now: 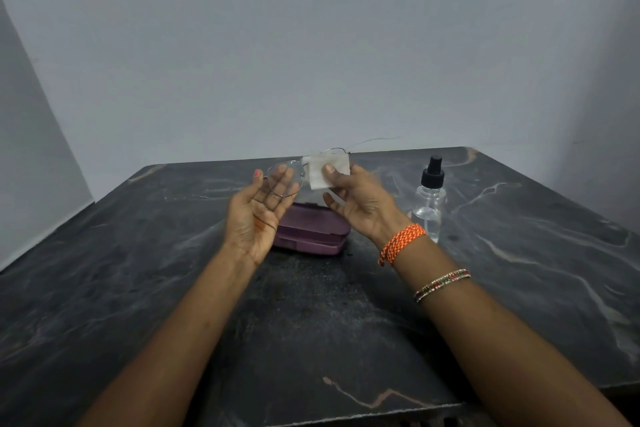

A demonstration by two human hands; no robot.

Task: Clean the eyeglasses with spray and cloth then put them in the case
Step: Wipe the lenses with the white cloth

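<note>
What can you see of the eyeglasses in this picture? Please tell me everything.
The eyeglasses have a thin metal wire frame and clear lenses. They are held in the air above the closed purple case. The left hand holds one lens; the right hand presses a white cloth on the other. One thin temple points away toward the wall.

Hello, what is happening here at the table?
A person is cleaning glasses above a dark table. The left hand holds the frame by one lens, and the right hand pinches a white cloth over the other lens. The purple case lies closed under the hands; the spray bottle stands beside it.
</note>
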